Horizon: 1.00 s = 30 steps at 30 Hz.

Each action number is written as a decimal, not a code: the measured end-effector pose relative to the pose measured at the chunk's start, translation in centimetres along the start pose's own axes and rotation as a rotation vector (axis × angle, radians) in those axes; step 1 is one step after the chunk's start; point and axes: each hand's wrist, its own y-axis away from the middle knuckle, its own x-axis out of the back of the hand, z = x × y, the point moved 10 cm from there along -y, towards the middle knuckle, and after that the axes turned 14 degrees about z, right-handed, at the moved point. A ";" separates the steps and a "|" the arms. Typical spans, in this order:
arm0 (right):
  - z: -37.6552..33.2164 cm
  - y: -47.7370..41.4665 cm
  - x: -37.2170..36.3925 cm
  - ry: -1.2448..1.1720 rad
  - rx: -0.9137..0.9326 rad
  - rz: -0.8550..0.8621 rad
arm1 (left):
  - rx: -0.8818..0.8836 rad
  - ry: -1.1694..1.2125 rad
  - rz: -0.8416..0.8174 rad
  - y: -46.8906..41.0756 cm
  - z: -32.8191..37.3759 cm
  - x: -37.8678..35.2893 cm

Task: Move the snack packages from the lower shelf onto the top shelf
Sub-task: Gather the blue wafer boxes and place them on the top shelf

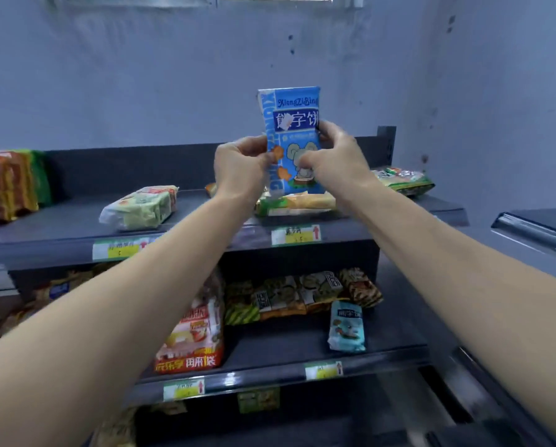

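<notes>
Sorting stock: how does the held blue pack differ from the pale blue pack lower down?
The held blue pack stands upright above the top shelf; the pale blue pack lies flat on the lower shelf. The left hand and right hand grip the held one; nothing touches the pale one. Both show cartoon animals.

Two hands: left hand, right hand. Two blue biscuit packs: raised pack, lower-shelf pack. Two price tags on the top shelf edge.

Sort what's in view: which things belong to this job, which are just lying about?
Job: blue snack package, held by left hand and right hand; top shelf; lower shelf; pale blue package; red-and-white bag.
Lying about: price labels; wall; neighbouring shelf unit.
</notes>
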 end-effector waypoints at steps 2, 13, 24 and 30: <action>0.7 -3.0 -0.9 -0.008 -0.018 -0.038 | 0.014 -0.026 -0.010 -2.6 -0.6 -1.5; 10.0 -15.4 -5.8 0.089 -0.252 -0.223 | 0.149 -0.204 0.033 -14.1 -10.0 -6.0; 17.0 -18.3 -9.0 0.215 -0.436 -0.351 | 0.315 -0.478 -0.010 -17.7 -16.9 -6.5; 18.0 -18.6 -9.4 0.239 -0.452 -0.382 | 0.318 -0.516 -0.030 -17.8 -17.4 -7.0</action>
